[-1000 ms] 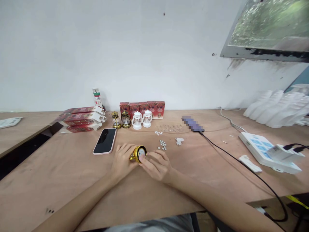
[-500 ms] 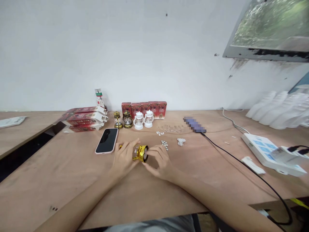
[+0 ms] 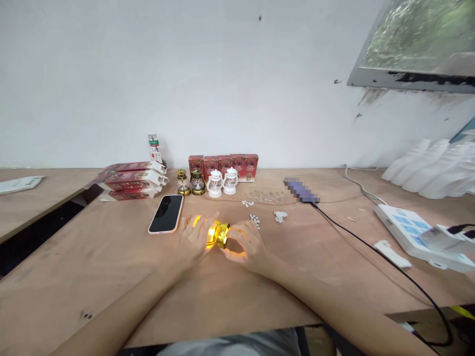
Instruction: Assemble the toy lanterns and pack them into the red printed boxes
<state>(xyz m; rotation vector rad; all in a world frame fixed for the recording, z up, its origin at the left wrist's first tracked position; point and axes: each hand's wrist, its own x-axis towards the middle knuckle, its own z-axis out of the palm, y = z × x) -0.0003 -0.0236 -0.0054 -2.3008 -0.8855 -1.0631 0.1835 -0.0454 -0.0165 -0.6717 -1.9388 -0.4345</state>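
Observation:
A small gold lantern point(image 3: 218, 235) lies on its side just above the table, glowing orange from within. My left hand point(image 3: 195, 238) is closed around its body, so the top end is mostly hidden. At the base, on the right end, my right hand point(image 3: 247, 245) has its fingers curled, with the fingertips at the rim; orange light falls on them. Beyond my hands stand two bronze-coloured lanterns point(image 3: 197, 182) and two white lanterns point(image 3: 230, 181), all upright. Several small round button-like pieces point(image 3: 255, 220) lie just past my right hand.
Red printed boxes point(image 3: 245, 167) stand by the wall; folded cartons point(image 3: 129, 181) are stacked left. A phone point(image 3: 166, 214) lies left of my hands. Small white pieces point(image 3: 280, 216) and thin wire pieces point(image 3: 265, 196) lie behind. A black cable point(image 3: 356, 241) crosses right, near a power strip point(image 3: 411, 235).
The gold lantern has gone from unlit to glowing orange. Both hands stay around it in nearly the same place, and the view has shifted slightly.

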